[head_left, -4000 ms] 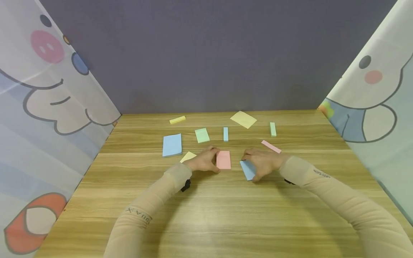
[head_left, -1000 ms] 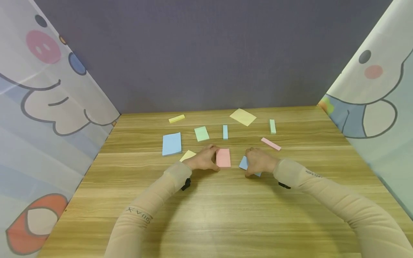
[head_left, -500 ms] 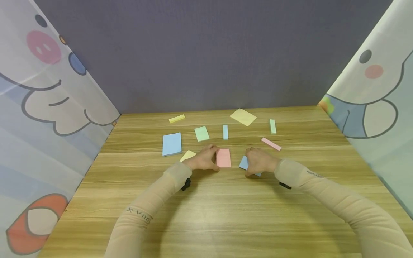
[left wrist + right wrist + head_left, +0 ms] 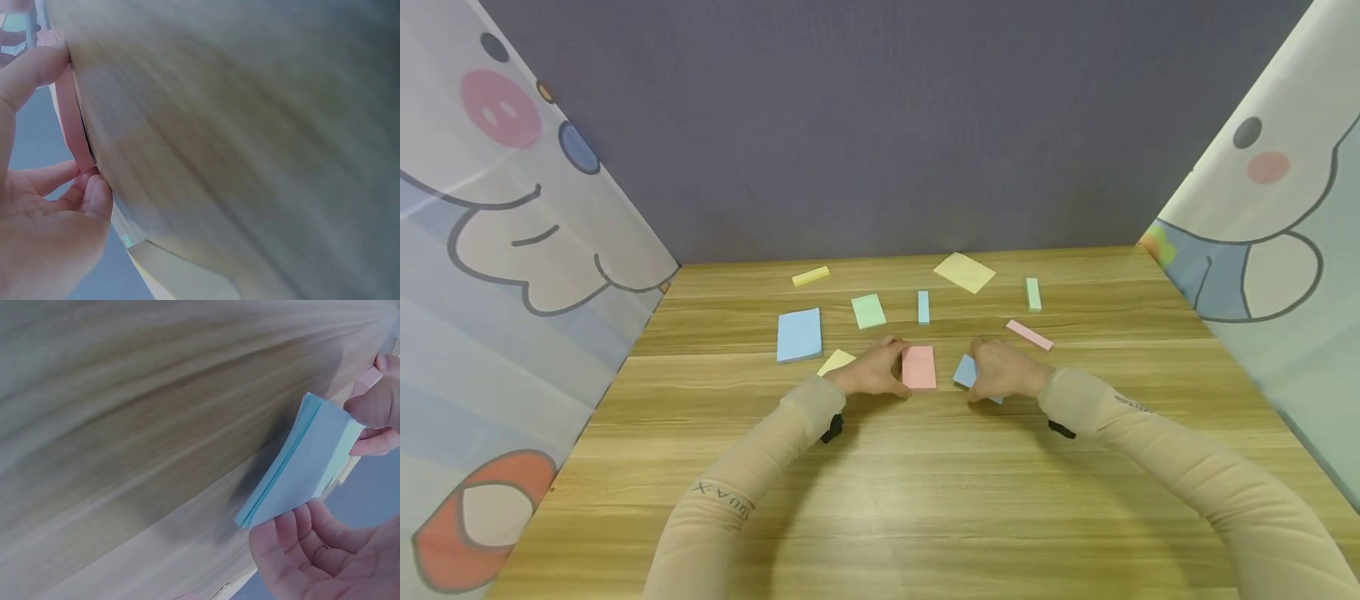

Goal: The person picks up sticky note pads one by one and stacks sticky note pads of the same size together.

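Note:
My left hand [image 4: 872, 369] holds a pink sticky note pad [image 4: 920, 367] by its near and far edges, thumb on one and fingers on the other. The left wrist view shows the pink pad [image 4: 72, 119] lying on the table. To its right, my right hand [image 4: 1002, 369] grips a blue sticky note pad [image 4: 966, 371], which it partly covers in the head view. Seen from the right wrist, that blue pad [image 4: 306, 462] is tilted, with a shadow beside it on the table.
Around the hands lie a larger blue pad [image 4: 800, 335], a green pad [image 4: 868, 311], a yellow pad [image 4: 837, 362] partly behind the left wrist, and a yellow pad [image 4: 965, 272]. Narrow strips are yellow [image 4: 811, 276], blue [image 4: 923, 307], green [image 4: 1033, 294] and pink [image 4: 1029, 335]. A grey wall [image 4: 895, 133] stands behind.
Over four seconds the right hand has turned the blue pad and covers more of it. In the last half second both shifted slightly away from me. The left hand stays on the pink pad.

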`<state>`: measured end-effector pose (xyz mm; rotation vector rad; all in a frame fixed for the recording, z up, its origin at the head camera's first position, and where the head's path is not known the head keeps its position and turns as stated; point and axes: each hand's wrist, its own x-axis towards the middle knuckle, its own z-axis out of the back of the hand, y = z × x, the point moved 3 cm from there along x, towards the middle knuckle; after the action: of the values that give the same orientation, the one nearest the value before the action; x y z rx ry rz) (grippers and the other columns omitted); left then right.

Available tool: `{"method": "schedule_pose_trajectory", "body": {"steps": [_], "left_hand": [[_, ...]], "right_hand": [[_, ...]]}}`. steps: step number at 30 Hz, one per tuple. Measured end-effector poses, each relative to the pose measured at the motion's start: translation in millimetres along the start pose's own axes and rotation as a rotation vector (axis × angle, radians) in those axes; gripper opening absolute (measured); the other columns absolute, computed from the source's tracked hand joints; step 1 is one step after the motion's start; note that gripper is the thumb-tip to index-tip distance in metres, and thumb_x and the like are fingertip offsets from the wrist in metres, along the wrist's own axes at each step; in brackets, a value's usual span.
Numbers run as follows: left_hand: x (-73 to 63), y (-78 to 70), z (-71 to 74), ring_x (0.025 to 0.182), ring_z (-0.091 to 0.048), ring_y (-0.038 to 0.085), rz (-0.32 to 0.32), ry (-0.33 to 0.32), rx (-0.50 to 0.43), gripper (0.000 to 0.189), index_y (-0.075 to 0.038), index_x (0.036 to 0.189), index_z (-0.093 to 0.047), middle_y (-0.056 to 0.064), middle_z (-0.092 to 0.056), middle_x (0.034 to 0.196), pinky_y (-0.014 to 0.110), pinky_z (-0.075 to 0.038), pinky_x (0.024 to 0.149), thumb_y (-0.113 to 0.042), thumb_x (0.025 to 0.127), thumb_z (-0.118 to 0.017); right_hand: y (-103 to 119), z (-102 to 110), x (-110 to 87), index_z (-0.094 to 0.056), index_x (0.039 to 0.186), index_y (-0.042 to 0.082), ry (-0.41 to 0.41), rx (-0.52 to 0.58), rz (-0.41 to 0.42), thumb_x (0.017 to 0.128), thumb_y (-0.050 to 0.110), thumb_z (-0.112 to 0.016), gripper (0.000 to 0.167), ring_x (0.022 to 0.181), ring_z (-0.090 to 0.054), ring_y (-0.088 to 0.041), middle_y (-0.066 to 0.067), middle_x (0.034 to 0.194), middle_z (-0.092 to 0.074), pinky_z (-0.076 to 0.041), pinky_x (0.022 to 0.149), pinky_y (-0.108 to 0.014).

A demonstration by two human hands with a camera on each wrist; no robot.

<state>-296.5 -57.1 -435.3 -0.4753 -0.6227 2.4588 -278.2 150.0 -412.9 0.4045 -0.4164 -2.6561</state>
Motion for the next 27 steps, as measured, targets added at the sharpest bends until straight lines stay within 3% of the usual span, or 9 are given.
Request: {"method": "schedule_pose_trajectory", "body": {"steps": [6, 27], "left_hand": [[-0.2, 0.5, -0.6, 0.128, -0.032, 0.030, 0.004, 0.002, -0.013, 0.085, 0.000, 0.140, -0.032, 0.014, -0.033, 0.139, 0.040, -0.034, 0.104, -0.025, 0.073, -0.077], [-1.3, -1.6, 1.2, 0.126, -0.033, 0.028, 0.004, -0.003, -0.005, 0.083, -0.001, 0.139, -0.034, 0.012, -0.035, 0.137, 0.040, -0.035, 0.103, -0.025, 0.072, -0.077]], "right_hand": [[2, 1, 1.2, -0.055, 0.102, -0.004, -0.034, 0.022, 0.003, 0.060, 0.026, -0.079, 0.057, 0.070, -0.050, -0.018, -0.007, 0.084, -0.054, -0.043, 0.053, -0.023], [9, 9, 11.8, -0.055, 0.106, -0.003, -0.042, 0.078, -0.008, 0.060, 0.024, -0.071, 0.056, 0.063, -0.051, -0.017, -0.006, 0.082, -0.056, -0.043, 0.049, -0.023]]}}
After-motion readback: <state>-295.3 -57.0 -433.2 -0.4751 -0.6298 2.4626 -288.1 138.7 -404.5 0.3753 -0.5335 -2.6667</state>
